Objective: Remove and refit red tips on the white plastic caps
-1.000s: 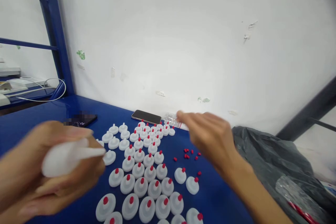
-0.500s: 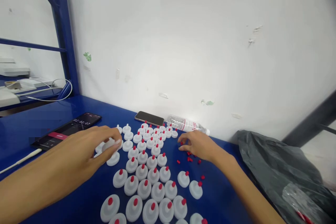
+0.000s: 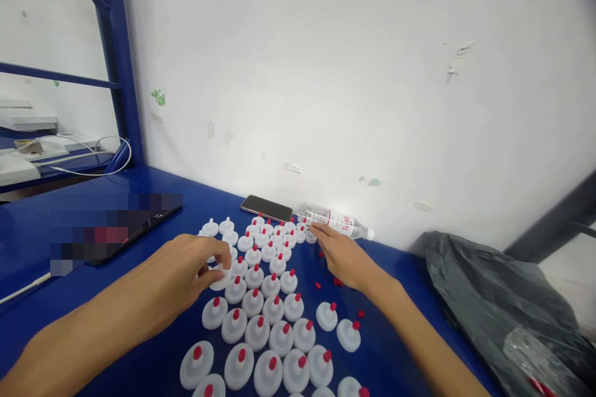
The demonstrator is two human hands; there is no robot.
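Several white plastic nozzle caps, most with small red tips, stand in rough rows on the blue table. My left hand is at the left edge of the group, thumb and index finger curled together at a white nozzle cap that shows no red tip. More untipped caps stand just beyond it. My right hand reaches to the far right corner of the group, its fingertips together over a cap whose top they hide. Loose red tips lie beneath and beside that hand.
A dark phone and a clear plastic bottle lie along the white wall. A second phone, partly blurred out, lies at left with a white cable. On the right is a black plastic bag with a clear bag on it.
My left hand has moved right and down to a cap at the group's edge. My right hand has gone from above the loose red tips to the far right caps.
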